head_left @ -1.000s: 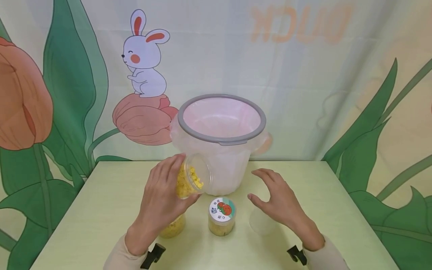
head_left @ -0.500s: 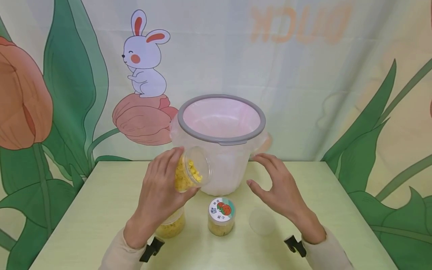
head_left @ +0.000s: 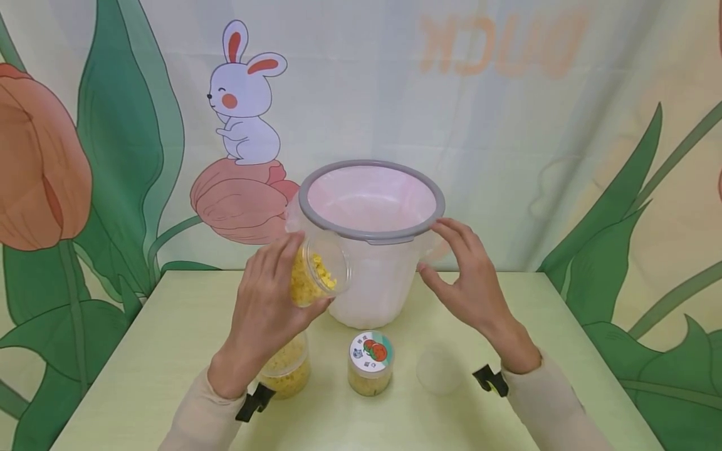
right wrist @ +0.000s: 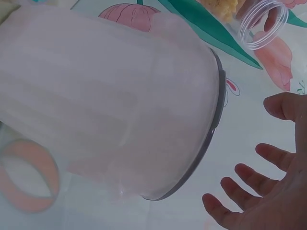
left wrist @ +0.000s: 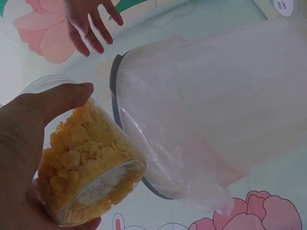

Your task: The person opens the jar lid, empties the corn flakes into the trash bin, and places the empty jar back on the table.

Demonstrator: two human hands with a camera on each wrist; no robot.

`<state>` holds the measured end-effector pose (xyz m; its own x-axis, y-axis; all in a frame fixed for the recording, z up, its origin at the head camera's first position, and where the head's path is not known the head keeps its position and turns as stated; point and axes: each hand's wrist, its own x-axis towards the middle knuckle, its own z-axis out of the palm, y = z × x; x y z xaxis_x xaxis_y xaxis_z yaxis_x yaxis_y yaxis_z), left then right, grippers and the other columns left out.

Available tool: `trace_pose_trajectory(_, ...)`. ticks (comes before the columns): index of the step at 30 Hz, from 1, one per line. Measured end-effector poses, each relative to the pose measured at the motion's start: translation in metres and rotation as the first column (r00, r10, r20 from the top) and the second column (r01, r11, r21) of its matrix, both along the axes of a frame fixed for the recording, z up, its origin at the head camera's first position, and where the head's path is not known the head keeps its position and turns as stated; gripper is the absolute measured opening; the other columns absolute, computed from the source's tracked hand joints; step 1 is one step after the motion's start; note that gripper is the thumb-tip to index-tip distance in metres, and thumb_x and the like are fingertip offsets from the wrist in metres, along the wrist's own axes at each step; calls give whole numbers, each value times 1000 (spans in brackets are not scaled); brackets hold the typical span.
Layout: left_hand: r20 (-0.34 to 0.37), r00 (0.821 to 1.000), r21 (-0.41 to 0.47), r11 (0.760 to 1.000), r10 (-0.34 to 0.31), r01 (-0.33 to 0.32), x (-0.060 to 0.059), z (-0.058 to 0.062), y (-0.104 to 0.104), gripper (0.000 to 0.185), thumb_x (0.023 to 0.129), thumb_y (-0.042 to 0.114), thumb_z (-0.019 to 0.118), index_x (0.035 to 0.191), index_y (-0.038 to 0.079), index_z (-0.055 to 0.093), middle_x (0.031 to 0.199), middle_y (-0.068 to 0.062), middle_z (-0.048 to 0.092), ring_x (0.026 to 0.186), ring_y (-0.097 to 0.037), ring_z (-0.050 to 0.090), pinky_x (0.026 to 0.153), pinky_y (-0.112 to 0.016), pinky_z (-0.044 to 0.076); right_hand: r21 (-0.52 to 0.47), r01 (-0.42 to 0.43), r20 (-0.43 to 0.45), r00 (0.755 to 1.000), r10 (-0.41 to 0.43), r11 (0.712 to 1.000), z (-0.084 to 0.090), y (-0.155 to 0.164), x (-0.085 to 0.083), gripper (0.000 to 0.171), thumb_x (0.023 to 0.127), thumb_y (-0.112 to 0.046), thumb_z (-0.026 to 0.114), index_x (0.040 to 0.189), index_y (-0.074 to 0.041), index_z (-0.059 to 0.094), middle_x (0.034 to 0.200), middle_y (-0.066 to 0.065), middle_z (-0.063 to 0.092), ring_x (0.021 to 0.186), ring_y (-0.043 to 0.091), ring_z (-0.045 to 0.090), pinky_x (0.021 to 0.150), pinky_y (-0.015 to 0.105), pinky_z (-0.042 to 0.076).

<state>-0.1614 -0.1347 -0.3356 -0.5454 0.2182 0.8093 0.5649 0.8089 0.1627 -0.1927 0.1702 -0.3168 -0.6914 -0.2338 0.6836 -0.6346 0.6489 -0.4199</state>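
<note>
bin (head_left: 372,207) rim sits at two o'clock from the tilted cereal jar (head_left: 313,272) my left hand (head_left: 271,307) grips; my right hand (head_left: 468,275) hovers spread, holding nothing.

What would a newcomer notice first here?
The lined bin at the table's back centre stands out. The left hand holds an open jar of yellow flakes tilted beside its rim, and the right hand spreads open by the other side. Two jars stand in front.
</note>
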Motion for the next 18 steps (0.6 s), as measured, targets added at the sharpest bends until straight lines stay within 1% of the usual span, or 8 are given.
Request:
trace_pose_trajectory(7, -13, 1000, -11, 1000, 2, -2, -5, 5, -1, 102, 61, 36, 92, 143, 6, 41, 136, -16, 52, 120, -34, 51, 100, -48, 45, 70, 32, 84, 996, -38, 997, 13, 0, -12, 67, 89, -34, 67, 150, -24, 40, 159, 6, 33, 146, 33, 32, 107, 64, 37)
trace_pose_trajectory(13, -46, 999, -13, 1000, -1, 0, -9, 9, -1, 104, 58, 34, 93, 143, 5, 41, 135, -17, 53, 120, -35, 52, 98, -49, 46, 138, 40, 81, 995, -52, 990, 23, -1, -22, 68, 90, -40, 62, 152, -24, 37, 161, 8, 30, 146, 35, 30, 108, 66, 36)
trace_pose_trajectory(18, -37, 999, -35, 999, 8, -9, -11, 13, -2, 102, 61, 35, 92, 143, 4, 40, 135, -16, 53, 122, -34, 50, 102, -47, 44, 180, 49, 80, 995, -65, 982, 27, 1, -32, 68, 91, -43, 60, 152, -24, 37, 161, 9, 29, 146, 36, 30, 109, 67, 33)
